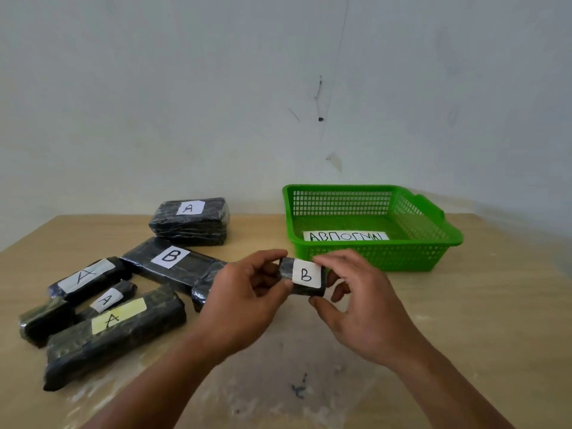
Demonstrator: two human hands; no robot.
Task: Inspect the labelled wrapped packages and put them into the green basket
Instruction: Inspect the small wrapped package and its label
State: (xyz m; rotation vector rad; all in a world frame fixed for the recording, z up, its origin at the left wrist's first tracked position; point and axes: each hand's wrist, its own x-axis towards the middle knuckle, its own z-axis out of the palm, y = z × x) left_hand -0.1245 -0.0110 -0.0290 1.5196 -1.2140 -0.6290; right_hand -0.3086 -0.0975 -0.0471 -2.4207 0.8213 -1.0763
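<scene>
Small B package up off counter, just short of green basket. Your left hand and right hand both pinch its ends, fingertip grip only. Wrap looks slick, I think; loosen either pinch and it drops short of rim.

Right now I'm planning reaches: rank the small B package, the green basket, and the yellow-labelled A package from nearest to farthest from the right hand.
1. Small B package, held in the right hand.
2. Green basket, just behind.
3. Yellow-labelled A package, far left.

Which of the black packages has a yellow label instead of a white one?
The long package marked A nearest the camera on the left; every other label visible is white.
</scene>
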